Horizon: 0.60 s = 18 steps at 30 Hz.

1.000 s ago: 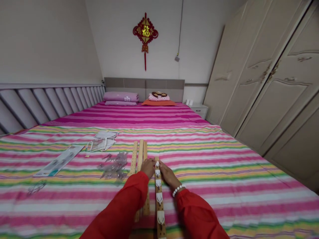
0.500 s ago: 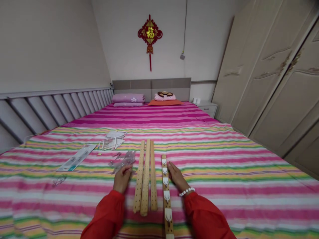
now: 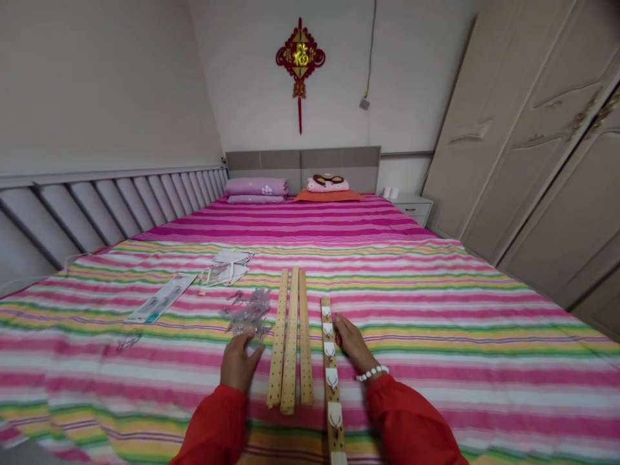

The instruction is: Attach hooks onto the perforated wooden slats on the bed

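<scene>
A perforated wooden strip (image 3: 326,361) with several white adhesive hooks (image 3: 331,378) along it lies lengthwise on the bed. Beside its right edge rests my right hand (image 3: 353,342), fingers extended and fingertips at the strip near its upper hooks; whether they touch it is hard to tell. My left hand (image 3: 237,363) is open, thumb apart from the fingers, at the lower edge of a pile of clear plastic pieces with small metal parts (image 3: 249,312). Between the hands lie three bare perforated wooden strips (image 3: 290,342), side by side.
Left of the pile are a flat packet (image 3: 162,299), some white and clear wrappers (image 3: 227,268) and a thin tangled loop (image 3: 130,339). A slatted rail (image 3: 121,200) borders the bed's left side. Pillows (image 3: 256,187) lie by the headboard; a wardrobe (image 3: 542,142) stands right.
The view has shifted slightly, moving the scene rightward. My left thumb has spread away from the fingers, and the hand sits a little lower against the plastic pile. My right hand stays beside the hook strip.
</scene>
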{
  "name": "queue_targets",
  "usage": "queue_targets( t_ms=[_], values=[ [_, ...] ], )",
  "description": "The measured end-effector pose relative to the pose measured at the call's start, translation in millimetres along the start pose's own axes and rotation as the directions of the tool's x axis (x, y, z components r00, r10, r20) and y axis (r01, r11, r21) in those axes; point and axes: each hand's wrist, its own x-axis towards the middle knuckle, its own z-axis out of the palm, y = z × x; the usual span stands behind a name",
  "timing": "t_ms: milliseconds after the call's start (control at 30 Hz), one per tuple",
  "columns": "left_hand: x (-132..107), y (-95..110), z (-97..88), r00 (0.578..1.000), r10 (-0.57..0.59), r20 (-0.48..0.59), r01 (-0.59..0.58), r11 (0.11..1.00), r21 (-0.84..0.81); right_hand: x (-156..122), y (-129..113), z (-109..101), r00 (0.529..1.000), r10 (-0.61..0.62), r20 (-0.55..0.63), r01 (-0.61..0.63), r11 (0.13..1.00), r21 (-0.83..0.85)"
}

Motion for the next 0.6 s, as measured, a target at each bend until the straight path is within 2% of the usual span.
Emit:
queue_targets(
  t_ms=[167,233,300,367,467,533,600],
  values=[
    [3,5,-4.8,0.983,-0.164,0.080,0.168,0.985,-0.048,-4,-9,-1,1.000,0.005,0.002,-0.005,1.000,0.008],
    [3,10,-8.6,0.957,-0.275,0.089,0.284,0.952,-0.113,-4,-10,-1,1.000,0.013,0.002,-0.013,1.000,0.010],
    [5,16,-13.1,0.910,-0.387,0.148,0.413,0.876,-0.248,-4,-9,-1,1.000,0.016,0.011,-0.016,1.000,0.027],
    [9,21,-17.2,0.834,-0.486,0.262,0.552,0.720,-0.420,-4,-7,-1,1.000,0.016,0.017,-0.017,0.999,0.045],
    [17,26,-20.3,0.687,-0.597,0.414,0.692,0.365,-0.622,-4,-7,0,1.000,0.020,0.023,-0.021,0.998,0.058],
    [22,29,-20.3,0.599,-0.644,0.476,0.703,0.138,-0.697,-5,-9,0,1.000,0.022,0.017,-0.023,0.998,0.061],
    [26,31,-19.3,0.531,-0.663,0.528,0.677,-0.043,-0.735,-6,-13,0,1.000,0.022,0.011,-0.023,0.998,0.064]
  ],
)
